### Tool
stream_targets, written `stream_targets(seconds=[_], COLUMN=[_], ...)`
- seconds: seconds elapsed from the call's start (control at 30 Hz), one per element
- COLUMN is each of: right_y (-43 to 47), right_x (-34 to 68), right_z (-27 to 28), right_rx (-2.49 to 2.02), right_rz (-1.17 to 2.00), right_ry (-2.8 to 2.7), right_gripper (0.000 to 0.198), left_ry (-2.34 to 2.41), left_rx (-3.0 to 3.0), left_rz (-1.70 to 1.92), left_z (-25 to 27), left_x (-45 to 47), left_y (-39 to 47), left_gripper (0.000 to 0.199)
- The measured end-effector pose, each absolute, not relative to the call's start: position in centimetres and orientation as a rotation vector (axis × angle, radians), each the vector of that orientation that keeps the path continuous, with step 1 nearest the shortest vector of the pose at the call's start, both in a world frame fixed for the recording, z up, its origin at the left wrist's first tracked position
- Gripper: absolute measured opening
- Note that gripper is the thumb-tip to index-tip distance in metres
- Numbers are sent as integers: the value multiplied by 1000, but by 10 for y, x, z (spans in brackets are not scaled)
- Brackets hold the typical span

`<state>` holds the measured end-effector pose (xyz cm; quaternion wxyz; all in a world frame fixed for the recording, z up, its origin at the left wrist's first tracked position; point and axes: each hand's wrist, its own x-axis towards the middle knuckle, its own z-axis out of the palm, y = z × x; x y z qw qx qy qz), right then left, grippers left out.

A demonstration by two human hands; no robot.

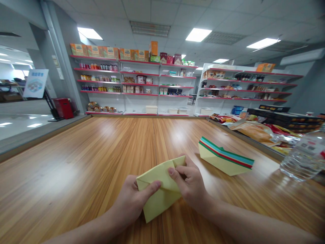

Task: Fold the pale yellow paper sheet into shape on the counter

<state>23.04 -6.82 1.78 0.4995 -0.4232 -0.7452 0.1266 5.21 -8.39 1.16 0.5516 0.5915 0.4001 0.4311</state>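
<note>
Your left hand (130,198) clamps the left edge of a folded pale-yellow paper (159,203), thumb across its front face; your right hand (191,181) pinches its upper right part between thumb and fingers. The paper is tilted, at the near middle of the wooden table (76,169). To its right, apart from it, stands a paper boat (215,160) with green, blue, white and red bands along its rim. Farther right, the clear bottle (301,156) bears a label whose print is too blurred for you to read. At far left, a sign (36,83) carries blue characters, also illegible; the lettering on the orange boxes (110,52) above the shelves (138,61) is too small to make out.
</note>
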Motion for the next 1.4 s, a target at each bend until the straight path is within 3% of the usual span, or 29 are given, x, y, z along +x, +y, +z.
stream_targets(seconds=[0.6,0.83,1.4], right_y=[-69,-69,-67], right_x=[229,232,235], right_z=[16,15,12], right_rx=[-1014,-1014,-1020], right_rz=[337,315,239], right_ry=[-1799,-1815,-1834], right_gripper=[43,42,41], left_ry=[1034,958,834], left_rx=[1537,1491,1189], left_rz=[1207,1153,1092], left_z=[3,18,27], left_x=[50,51,53], left_y=[-84,-86,-74], left_gripper=[45,32,37])
